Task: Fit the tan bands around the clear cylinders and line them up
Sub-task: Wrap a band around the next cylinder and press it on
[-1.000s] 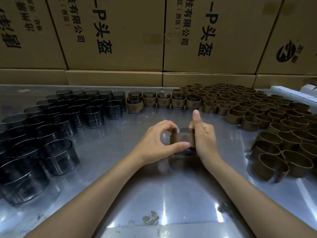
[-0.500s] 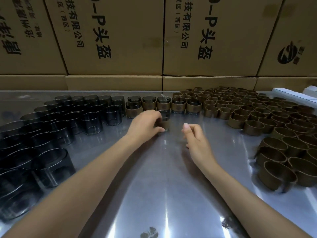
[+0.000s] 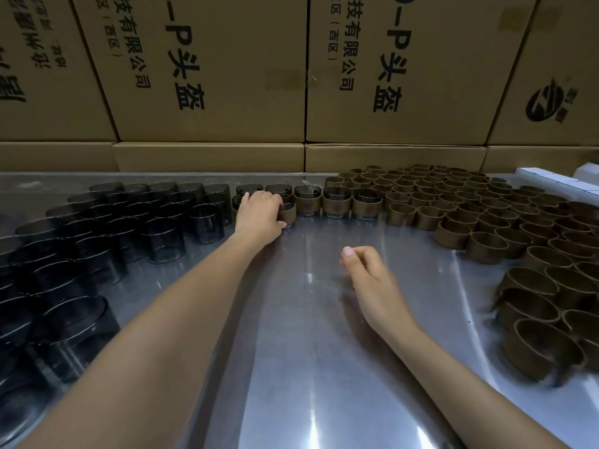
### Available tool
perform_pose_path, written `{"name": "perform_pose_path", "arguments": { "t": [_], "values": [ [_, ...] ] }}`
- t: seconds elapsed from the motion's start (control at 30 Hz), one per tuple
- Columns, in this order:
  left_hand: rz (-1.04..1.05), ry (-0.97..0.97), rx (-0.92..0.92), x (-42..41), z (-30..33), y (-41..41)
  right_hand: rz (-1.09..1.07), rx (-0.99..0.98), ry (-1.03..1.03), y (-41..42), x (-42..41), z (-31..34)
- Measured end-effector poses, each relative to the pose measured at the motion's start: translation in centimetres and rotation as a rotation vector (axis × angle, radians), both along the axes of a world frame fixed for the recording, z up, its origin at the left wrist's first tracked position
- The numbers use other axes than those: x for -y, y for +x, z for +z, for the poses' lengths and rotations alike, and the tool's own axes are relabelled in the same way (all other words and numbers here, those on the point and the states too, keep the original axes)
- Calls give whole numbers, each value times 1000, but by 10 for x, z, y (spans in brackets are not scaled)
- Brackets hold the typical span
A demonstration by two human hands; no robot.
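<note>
Over at ten o'clock the bare clear cylinders (image 3: 168, 236) stand upright in a cluster; the left hand (image 3: 259, 212) grasps a banded cylinder (image 3: 288, 215) at eleven, touching the finished row (image 3: 337, 204). The right hand (image 3: 366, 270) hangs loosely curled and empty at center. Loose tan bands (image 3: 486, 241) lie toward two o'clock, nearer the right hand.

Head-worn view, forward and down (wide-angle), close over table (image 3: 308, 367)

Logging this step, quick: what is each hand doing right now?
Left hand: curled round a banded cylinder at the row of finished ones.
Right hand: loosely curled above the table, holding nothing.
</note>
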State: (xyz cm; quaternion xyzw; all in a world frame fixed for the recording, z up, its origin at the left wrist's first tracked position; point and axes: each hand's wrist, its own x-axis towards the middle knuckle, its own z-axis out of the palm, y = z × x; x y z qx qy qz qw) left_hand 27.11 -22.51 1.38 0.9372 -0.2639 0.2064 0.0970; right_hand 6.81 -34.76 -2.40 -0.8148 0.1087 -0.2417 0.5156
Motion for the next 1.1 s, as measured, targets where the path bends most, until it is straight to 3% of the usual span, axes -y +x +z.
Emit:
{"name": "perform_pose_path", "arguments": {
  "t": [0.23,0.43,0.57,0.73,0.83,1.1],
  "values": [
    [29,-18,3,-4,-4,-5,-6,-3,-2,0,0,1],
    [48,-160,70,-21,-26,-48,1,6,5,0,1,1],
    [81,-74,100,-54,-24,-83,-21,7,11,3,1,1],
    [306,157,-47,-91,-18,-138,-37,-9,10,5,2,0],
    [386,256,-26,-104,-16,-171,-43,-18,-1,4,1,0],
    [516,157,-119,-118,-15,-194,-60,-6,-14,1,-1,3]
  ]
}}
